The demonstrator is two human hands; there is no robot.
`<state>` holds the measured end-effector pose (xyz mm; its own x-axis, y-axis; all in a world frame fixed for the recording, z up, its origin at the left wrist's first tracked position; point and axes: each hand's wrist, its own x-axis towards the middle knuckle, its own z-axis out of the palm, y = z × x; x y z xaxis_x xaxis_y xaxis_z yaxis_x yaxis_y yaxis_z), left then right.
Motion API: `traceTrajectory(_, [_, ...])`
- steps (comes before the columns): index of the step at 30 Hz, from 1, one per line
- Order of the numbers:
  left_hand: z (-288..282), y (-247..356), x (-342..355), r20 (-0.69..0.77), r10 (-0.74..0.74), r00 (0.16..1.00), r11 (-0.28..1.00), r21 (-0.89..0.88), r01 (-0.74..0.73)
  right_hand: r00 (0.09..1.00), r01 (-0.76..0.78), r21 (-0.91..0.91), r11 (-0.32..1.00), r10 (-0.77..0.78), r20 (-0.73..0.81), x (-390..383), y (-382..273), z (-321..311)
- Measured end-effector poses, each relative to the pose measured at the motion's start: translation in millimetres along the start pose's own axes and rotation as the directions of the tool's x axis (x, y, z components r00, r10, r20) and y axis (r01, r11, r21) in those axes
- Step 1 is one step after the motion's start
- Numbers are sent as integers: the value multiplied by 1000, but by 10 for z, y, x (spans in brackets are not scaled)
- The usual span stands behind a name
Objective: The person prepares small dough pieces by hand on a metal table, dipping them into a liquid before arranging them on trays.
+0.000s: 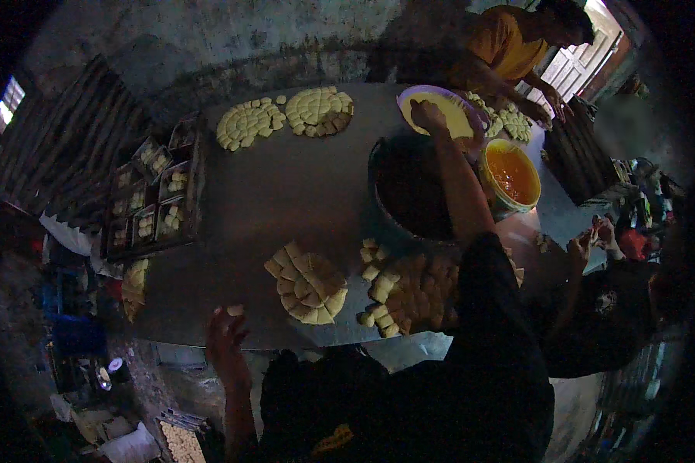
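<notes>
My left hand [228, 347] is at the table's near edge, fingers curled, with a small piece of dough [235, 310] at the fingertips. My right arm stretches across the table, over a large dark tub [409, 189]. My right hand [428, 116] is at a purple basin [403, 91] of pale yellow filling or batter, its fingers bunched; what they hold is hidden. Between my hands lies a round of cut dough pieces [309, 285]. Closer to my body is a browner dough round [421, 297] with loose pieces beside it, partly covered by my sleeve.
A yellow bucket [513, 177] of glossy orange filling stands beside the tub. Two more dough rounds [250, 123] [319, 110] lie at the far side. A wooden tray [154, 193] of small filled boxes sits left. Co-workers [506, 42] [606, 309] work at the far right and right.
</notes>
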<state>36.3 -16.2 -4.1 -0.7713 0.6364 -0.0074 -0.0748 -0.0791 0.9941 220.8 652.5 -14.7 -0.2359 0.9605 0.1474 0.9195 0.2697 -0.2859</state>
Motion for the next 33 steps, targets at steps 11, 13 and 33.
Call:
traceTrajectory(11, [638,-182,544,539,-176,824,855,-331,399,690,-140,796,588,-519,505,-3533,-1661,-716])
traceTrajectory(13, [607,-392,530,508,-226,831,797,-395,457,667,-336,740,582,-407,624,-4131,-1829,-674])
traceTrajectory(33, [-888,-397,902,757,-433,489,555,-203,806,804,433,662,612,-594,23,-5553,-2863,-527])
